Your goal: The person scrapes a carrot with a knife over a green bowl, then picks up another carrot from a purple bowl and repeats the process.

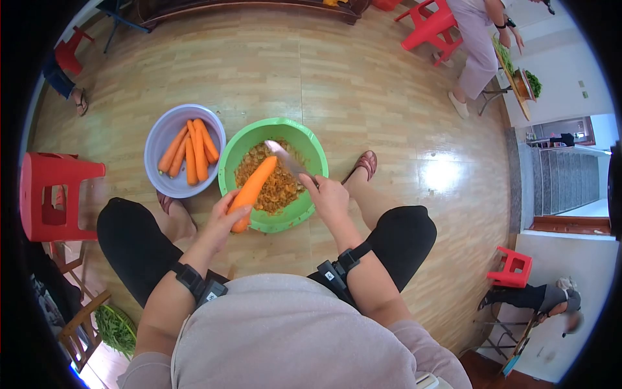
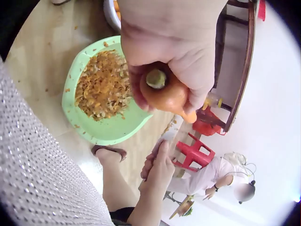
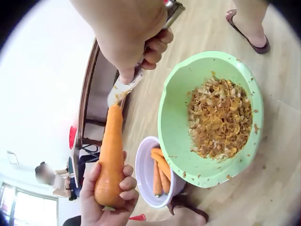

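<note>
Carrot: a long, bright orange carrot (image 1: 252,189) with a smooth, clean surface; its cut butt end showed a pale greenish core in the left wrist view, and it tapered to a narrower tip.
Carrot position: it was held slanted above the near side of the green bowl (image 1: 230,155), tip pointing up and away over the peelings.
Left hand: the left hand (image 1: 223,217) gripped the thick lower end of the carrot, fingers (image 3: 126,182) curled round one side and the thumb round the other; the upper part of the carrot stood bare beyond the fingers.
Right hand: the right hand (image 1: 329,198) was closed round the handle of a knife (image 1: 287,159), fingers wrapped tight, the index finger lying along it.
Knife and carrot: the blade pointed toward the carrot's tip; in the right wrist view its end lay right at the tip, with bits of peel stuck to the metal.
Green bowl: it sat on the wooden floor (image 1: 363,84) between the person's feet and held a heap of orange and tan carrot peelings (image 1: 280,188).
Pale bowl: a lavender-white bowl (image 1: 157,133) stood touching the green bowl on the left side, with several whole peeled carrots (image 1: 192,152) lying in it side by side.
Surroundings: red plastic stools (image 1: 55,194) stood around the floor.
</note>
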Demonstrator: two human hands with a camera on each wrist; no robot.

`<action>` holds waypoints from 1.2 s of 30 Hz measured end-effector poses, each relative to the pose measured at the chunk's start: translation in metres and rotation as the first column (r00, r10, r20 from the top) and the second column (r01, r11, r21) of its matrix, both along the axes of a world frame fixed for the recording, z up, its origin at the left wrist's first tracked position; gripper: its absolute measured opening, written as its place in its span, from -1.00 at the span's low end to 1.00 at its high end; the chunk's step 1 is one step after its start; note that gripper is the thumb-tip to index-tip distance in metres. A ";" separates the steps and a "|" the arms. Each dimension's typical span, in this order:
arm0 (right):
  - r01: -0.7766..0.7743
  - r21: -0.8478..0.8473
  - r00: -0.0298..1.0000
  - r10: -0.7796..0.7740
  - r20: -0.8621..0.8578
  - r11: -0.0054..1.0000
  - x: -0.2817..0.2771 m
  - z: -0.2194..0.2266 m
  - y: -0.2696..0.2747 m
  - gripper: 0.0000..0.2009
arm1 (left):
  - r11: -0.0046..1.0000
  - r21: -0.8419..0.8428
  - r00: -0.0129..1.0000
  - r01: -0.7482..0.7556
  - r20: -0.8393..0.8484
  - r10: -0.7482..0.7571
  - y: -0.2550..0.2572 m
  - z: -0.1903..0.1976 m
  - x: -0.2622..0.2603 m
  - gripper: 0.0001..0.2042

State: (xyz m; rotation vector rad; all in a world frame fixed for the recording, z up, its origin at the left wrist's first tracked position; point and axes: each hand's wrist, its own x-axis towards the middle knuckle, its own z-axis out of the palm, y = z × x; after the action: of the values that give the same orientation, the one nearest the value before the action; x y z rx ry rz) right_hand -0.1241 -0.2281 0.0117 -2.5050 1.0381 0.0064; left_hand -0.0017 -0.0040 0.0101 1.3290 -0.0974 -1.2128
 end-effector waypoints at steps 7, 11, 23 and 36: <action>0.027 0.059 0.993 -0.033 0.110 0.998 0.001 0.016 0.000 -0.48 | 0.993 -0.066 0.975 -0.095 -0.206 0.080 -0.004 0.003 -0.001 -0.55; -0.043 0.170 0.981 0.009 0.193 0.985 0.002 0.012 0.007 -0.50 | 0.992 -0.104 0.967 -0.072 -0.250 0.044 -0.002 0.005 0.002 -0.59; -0.027 0.041 0.980 0.019 0.198 0.999 0.001 0.015 0.005 -0.50 | 0.976 -0.182 0.934 -0.123 -0.353 0.052 0.000 0.010 0.004 -0.64; 0.061 0.364 0.952 -0.164 0.259 0.930 -0.001 -0.011 -0.006 -0.56 | 0.974 -0.219 0.912 -0.054 -0.409 -0.041 0.000 0.017 0.004 -0.64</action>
State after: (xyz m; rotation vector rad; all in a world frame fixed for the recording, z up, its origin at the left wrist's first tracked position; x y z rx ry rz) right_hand -0.1247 -0.2341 0.0009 -2.0469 0.9621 -0.1837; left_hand 0.0021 -0.0035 0.0266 0.8538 0.0707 -1.4078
